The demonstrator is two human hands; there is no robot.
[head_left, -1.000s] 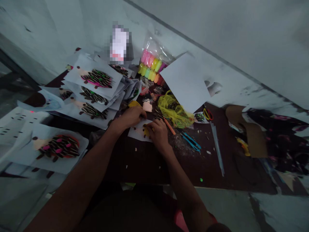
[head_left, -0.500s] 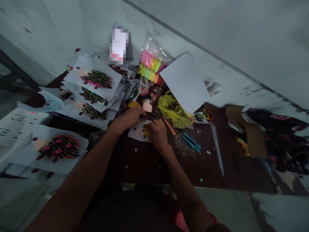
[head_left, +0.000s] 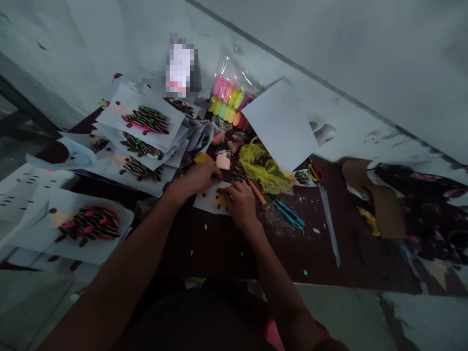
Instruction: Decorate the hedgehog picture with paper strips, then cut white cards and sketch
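Note:
A small white sheet (head_left: pixel 212 206) lies on the dark table, bearing a peach-and-yellow clay figure (head_left: pixel 220 199) with dark bits on it. My right hand (head_left: pixel 241 202) is bent over the yellow part, thumb and fingertips pinched together there; whatever is between them is too small to make out. At the sheet's upper edge, my left hand (head_left: pixel 203 176) rests with its fingers curled in, and its fingertips are partly hidden. Just beyond my hands are a lump of peach clay (head_left: pixel 223 161) and loose striped seeds (head_left: pixel 239 173) beside a yellow net bag (head_left: pixel 265 168).
Stacked sheets with seed-covered hedgehogs (head_left: pixel 146 119) fill the left side. Behind are a bag of coloured clay sticks (head_left: pixel 230 100) and a leaning white sheet (head_left: pixel 281 124). To the right lie an orange tool (head_left: pixel 257 191), a blue cutter (head_left: pixel 289 214), scissors (head_left: pixel 315 173) and clear sticks (head_left: pixel 329 226).
My right hand has shifted slightly to the right and down over the figure, showing more of its yellow part. My left hand stays in place.

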